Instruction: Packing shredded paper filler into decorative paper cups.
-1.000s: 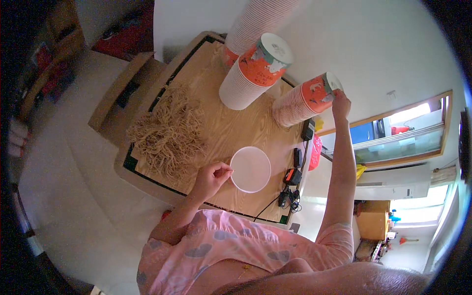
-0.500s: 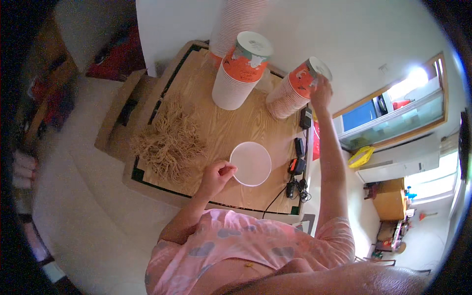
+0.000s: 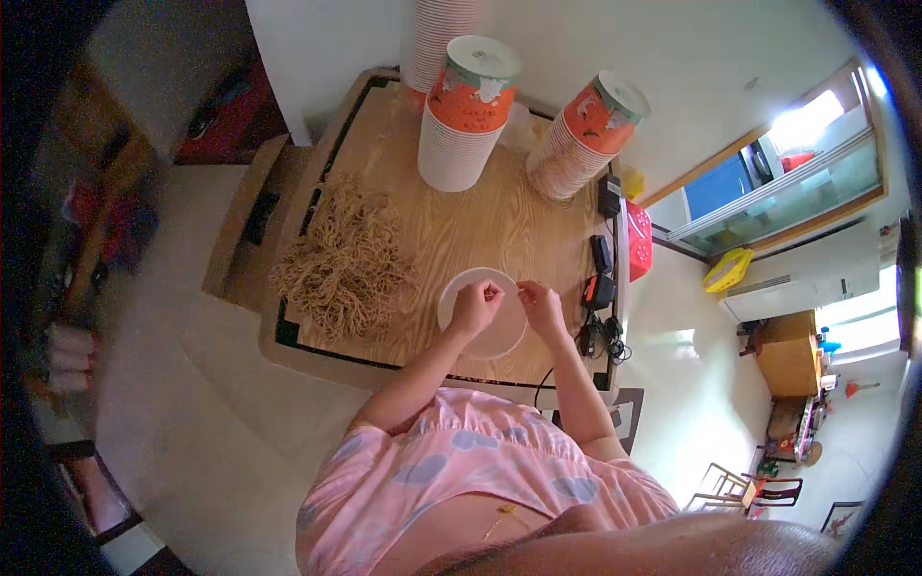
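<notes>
A white round paper tub [image 3: 492, 338] stands mouth-up near the front of the wooden table. Over its mouth my left hand [image 3: 477, 307] is curled closed, its fingertips pinched together. My right hand [image 3: 543, 308] is at the tub's right rim, also pinched, with thumb and forefinger toward the left hand. What either hand holds, if anything, is too small to make out. Left of the tub lies a tangled heap of tan, dried-looking strands [image 3: 346, 264].
Stacks of nested orange-and-white paper tubs rise at the back: a middle stack [image 3: 468, 120], a right stack [image 3: 588, 134] and a taller stack [image 3: 442, 43]. Black adapters [image 3: 600, 288] with cables line the table's right edge. A cardboard box [image 3: 245, 226] sits left of the table [image 3: 432, 230].
My right hand has left the top of the right stack and come down to the tub's right rim. My left hand has moved from the left rim over the mouth.
</notes>
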### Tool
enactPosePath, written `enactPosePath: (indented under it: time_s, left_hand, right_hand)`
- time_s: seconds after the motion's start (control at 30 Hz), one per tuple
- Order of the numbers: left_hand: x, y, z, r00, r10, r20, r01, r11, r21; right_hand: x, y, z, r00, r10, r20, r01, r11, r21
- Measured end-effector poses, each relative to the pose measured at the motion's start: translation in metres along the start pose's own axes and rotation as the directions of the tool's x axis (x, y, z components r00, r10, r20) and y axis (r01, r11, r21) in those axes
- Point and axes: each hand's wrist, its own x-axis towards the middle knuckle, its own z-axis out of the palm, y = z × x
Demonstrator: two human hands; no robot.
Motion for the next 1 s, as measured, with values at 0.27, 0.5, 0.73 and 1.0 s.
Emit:
enactPosePath:
  time_s: [0.27,0.5,0.73,1.0]
  left_hand:
    - [-0.008,-0.029,-0.001,0.994,-0.100,-0.047,0.102,0.994,0.043]
    - [-0.014,-0.038,-0.003,0.987,-0.161,0.007,0.161,0.987,-0.007]
    - [-0.016,-0.035,0.000,0.987,-0.159,0.017,0.160,0.986,-0.038]
    - [-0.011,-0.038,0.006,0.979,-0.202,0.036,0.203,0.979,-0.016]
  right_hand:
    - [-0.041,-0.014,0.010,0.985,0.154,0.082,-0.161,0.983,0.091]
    - [-0.042,-0.009,0.015,0.988,0.118,0.102,-0.133,0.980,0.149]
    - [-0.043,-0.008,0.016,0.985,0.123,0.119,-0.142,0.975,0.168]
    - [-0.042,-0.001,0.017,0.985,0.098,0.141,-0.129,0.964,0.231]
